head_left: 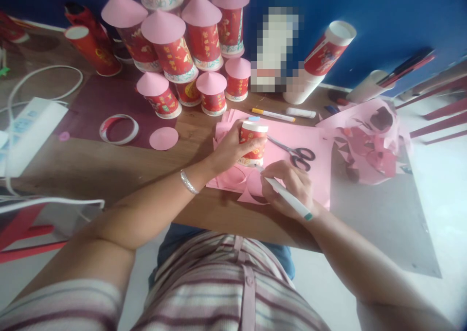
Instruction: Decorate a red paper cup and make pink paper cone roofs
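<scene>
My left hand (pixel 229 148) is wrapped round a red paper cup (pixel 253 144) that stands upside down on a pink paper sheet (pixel 308 141). My right hand (pixel 288 185) pinches a white pen (pixel 288 198) with a green end, its tip at the cup's rim on the paper. Curved cut-outs show in the pink sheet just below the cup. Black-handled scissors (pixel 297 154) lie on the sheet right of the cup.
Several red cups with pink cone lids (pixel 171 44) stand at the back. A pink paper disc (pixel 164 138), a tape ring (pixel 118 129), a yellow-capped marker (pixel 273 114), a glue stick (pixel 300 112), pink scraps (pixel 368 144) and a white power strip (pixel 31 131) lie around.
</scene>
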Demonstrator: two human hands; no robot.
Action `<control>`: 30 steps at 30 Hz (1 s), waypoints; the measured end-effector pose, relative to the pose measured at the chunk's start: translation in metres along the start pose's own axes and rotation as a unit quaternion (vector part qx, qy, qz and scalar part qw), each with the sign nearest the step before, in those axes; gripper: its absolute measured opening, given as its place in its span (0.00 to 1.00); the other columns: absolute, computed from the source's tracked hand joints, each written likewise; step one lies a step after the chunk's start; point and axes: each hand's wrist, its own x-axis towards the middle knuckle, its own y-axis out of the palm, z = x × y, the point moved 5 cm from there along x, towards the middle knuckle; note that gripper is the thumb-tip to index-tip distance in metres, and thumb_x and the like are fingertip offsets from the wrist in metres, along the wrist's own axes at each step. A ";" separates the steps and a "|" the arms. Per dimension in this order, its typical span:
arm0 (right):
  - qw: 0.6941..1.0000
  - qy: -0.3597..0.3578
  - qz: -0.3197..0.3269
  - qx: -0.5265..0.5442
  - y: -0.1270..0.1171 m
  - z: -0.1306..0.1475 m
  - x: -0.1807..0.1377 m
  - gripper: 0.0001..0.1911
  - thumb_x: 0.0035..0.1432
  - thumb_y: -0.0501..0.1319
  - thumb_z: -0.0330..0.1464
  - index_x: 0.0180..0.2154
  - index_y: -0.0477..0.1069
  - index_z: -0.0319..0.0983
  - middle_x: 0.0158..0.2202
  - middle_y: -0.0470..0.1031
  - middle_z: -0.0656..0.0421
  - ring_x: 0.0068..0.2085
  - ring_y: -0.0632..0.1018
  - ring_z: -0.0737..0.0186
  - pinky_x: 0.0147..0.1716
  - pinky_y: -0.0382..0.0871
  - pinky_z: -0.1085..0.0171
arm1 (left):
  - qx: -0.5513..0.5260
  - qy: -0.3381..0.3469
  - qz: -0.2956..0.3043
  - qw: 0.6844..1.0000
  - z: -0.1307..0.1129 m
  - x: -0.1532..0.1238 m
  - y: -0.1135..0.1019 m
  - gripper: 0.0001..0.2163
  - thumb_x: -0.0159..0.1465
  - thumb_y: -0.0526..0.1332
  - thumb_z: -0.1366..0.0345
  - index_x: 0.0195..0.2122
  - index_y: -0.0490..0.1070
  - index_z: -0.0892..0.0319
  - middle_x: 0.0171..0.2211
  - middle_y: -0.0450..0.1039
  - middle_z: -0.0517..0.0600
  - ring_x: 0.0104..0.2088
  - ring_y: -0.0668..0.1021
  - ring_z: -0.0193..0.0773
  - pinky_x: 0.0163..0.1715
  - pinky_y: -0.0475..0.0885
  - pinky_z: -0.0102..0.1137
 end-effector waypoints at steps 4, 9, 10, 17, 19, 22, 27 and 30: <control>1.000 0.002 0.000 -0.006 0.001 -0.002 -0.001 0.11 0.61 0.59 0.22 0.42 0.67 0.44 0.31 0.76 0.63 0.29 0.79 0.65 0.27 0.75 0.66 | 0.000 -0.004 -0.005 1.000 0.000 0.001 0.000 0.28 0.53 0.75 0.56 0.49 0.64 0.56 0.42 0.72 0.49 0.42 0.76 0.38 0.44 0.73 0.36; 1.000 0.002 -0.003 -0.013 0.002 -0.002 0.000 0.12 0.61 0.59 0.21 0.43 0.67 0.43 0.31 0.76 0.62 0.29 0.79 0.65 0.27 0.75 0.66 | -0.004 -0.009 -0.001 1.000 -0.001 0.000 0.001 0.29 0.53 0.75 0.56 0.49 0.63 0.57 0.42 0.71 0.49 0.42 0.75 0.37 0.43 0.73 0.35; 1.000 0.002 -0.003 -0.015 0.002 -0.002 0.001 0.12 0.61 0.59 0.21 0.43 0.67 0.43 0.31 0.76 0.62 0.29 0.79 0.65 0.27 0.75 0.66 | -0.005 -0.009 0.001 1.000 -0.001 0.000 0.002 0.29 0.53 0.75 0.56 0.49 0.63 0.57 0.41 0.71 0.48 0.41 0.75 0.37 0.42 0.73 0.35; 1.000 0.003 -0.001 -0.023 0.003 -0.002 0.001 0.13 0.60 0.59 0.20 0.42 0.67 0.42 0.31 0.76 0.62 0.29 0.79 0.65 0.27 0.75 0.67 | 0.004 -0.004 0.004 1.000 -0.003 0.000 0.003 0.28 0.53 0.75 0.56 0.49 0.64 0.57 0.42 0.72 0.50 0.42 0.76 0.39 0.43 0.73 0.36; 1.000 0.005 0.003 -0.024 0.003 -0.002 0.000 0.12 0.60 0.59 0.20 0.42 0.67 0.42 0.31 0.76 0.62 0.29 0.79 0.65 0.27 0.75 0.67 | 0.002 -0.001 0.004 1.000 -0.003 0.000 0.003 0.28 0.53 0.75 0.56 0.50 0.64 0.56 0.42 0.73 0.50 0.43 0.76 0.39 0.43 0.73 0.36; 1.000 0.008 0.010 -0.022 0.004 -0.003 0.000 0.12 0.61 0.59 0.21 0.42 0.67 0.42 0.31 0.77 0.61 0.30 0.80 0.65 0.28 0.75 0.67 | 0.002 0.005 0.005 1.000 -0.002 0.000 0.003 0.28 0.53 0.75 0.56 0.50 0.65 0.56 0.43 0.73 0.50 0.43 0.76 0.39 0.43 0.73 0.36; 1.000 0.009 0.006 -0.015 0.004 -0.003 0.001 0.11 0.62 0.60 0.21 0.43 0.68 0.42 0.32 0.77 0.61 0.31 0.80 0.65 0.29 0.76 0.67 | -0.002 0.005 0.011 1.000 0.000 0.001 0.003 0.29 0.53 0.75 0.56 0.52 0.64 0.56 0.44 0.73 0.50 0.43 0.76 0.38 0.43 0.73 0.35; 1.000 0.010 0.007 -0.015 0.004 -0.004 0.001 0.12 0.61 0.59 0.21 0.43 0.67 0.42 0.32 0.77 0.61 0.30 0.80 0.65 0.29 0.76 0.66 | 0.004 0.005 0.008 1.000 0.000 0.001 0.002 0.29 0.53 0.75 0.56 0.51 0.65 0.56 0.44 0.73 0.51 0.43 0.76 0.39 0.44 0.73 0.35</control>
